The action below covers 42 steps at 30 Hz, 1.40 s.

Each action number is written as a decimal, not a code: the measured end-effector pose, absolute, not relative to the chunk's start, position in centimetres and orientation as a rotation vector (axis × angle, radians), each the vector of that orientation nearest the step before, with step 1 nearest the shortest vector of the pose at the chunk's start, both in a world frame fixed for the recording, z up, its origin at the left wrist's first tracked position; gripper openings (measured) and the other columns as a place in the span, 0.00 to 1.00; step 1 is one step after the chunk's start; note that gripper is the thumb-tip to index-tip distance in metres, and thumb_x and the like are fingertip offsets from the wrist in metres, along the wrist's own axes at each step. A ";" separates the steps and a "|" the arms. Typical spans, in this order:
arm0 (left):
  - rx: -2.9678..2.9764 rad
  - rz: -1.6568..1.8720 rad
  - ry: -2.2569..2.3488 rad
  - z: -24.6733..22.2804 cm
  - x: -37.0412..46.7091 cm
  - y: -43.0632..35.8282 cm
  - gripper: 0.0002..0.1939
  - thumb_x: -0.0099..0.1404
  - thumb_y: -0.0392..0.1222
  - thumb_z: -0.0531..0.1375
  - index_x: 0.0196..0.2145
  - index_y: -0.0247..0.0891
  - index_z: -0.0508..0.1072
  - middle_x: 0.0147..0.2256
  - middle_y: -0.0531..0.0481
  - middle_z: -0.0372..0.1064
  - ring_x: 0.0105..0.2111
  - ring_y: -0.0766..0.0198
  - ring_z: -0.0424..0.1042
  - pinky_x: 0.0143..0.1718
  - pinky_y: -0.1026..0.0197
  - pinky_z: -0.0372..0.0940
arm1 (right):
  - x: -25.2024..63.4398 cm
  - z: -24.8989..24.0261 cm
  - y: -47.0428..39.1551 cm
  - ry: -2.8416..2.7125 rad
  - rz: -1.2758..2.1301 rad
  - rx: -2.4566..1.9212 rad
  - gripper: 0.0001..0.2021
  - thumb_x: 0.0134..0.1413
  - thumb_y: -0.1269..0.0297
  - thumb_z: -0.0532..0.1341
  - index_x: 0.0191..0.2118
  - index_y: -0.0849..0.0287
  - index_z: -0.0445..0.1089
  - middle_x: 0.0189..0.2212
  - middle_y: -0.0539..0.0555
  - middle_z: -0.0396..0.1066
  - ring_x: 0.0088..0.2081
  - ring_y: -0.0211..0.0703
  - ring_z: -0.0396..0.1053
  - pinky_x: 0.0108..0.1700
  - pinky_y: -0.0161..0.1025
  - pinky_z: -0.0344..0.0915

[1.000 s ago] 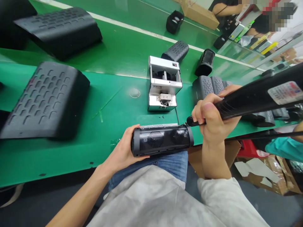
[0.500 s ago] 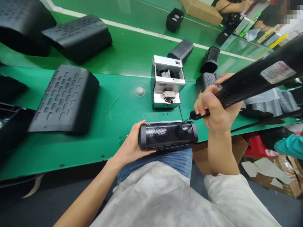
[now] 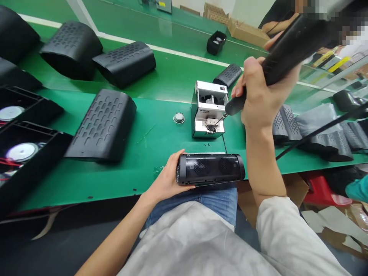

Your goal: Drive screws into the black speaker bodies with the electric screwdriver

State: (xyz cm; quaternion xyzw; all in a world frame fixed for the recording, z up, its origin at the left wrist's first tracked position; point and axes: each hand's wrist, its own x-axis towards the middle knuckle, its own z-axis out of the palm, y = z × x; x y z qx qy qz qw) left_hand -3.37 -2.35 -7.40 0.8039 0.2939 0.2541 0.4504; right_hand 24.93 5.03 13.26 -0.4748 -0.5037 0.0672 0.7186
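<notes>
My left hand (image 3: 167, 179) grips the left end of a black speaker (image 3: 212, 168), which lies lengthwise near the bench's front edge with its two perforated round grilles facing up. My right hand (image 3: 263, 94) is wrapped round a black electric screwdriver (image 3: 290, 46), raised and slanting down to the left. The bit's tip is at the front outlet of a silver screw feeder (image 3: 201, 124), just beyond the speaker. Whether a screw sits on the tip is too small to tell. A small round silver speaker driver (image 3: 178, 117) lies left of the feeder.
Curved black housings with slotted patterns, such as this large one (image 3: 105, 124), stand on the green bench (image 3: 161, 153) at left. Open housings with drivers and red wires (image 3: 21, 153) are at far left. More black housings (image 3: 290, 122) crowd the right. A co-worker's arm (image 3: 277, 26) shows behind.
My right hand has lifted the screwdriver up and away from the speaker's rear edge, bringing its tip to the screw feeder. My left hand still holds the speaker. The view has shifted left.
</notes>
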 end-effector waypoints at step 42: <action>2.011 0.545 0.779 -8.2 -3.7 -1.9 0.66 0.67 0.67 0.78 0.86 0.51 0.44 0.82 0.31 0.54 0.82 0.27 0.60 0.81 0.25 0.61 | 30.5 16.1 -5.0 -1.126 0.153 -0.973 0.13 0.55 0.67 0.76 0.43 0.38 0.84 0.21 0.44 0.57 0.18 0.42 0.54 0.18 0.47 0.55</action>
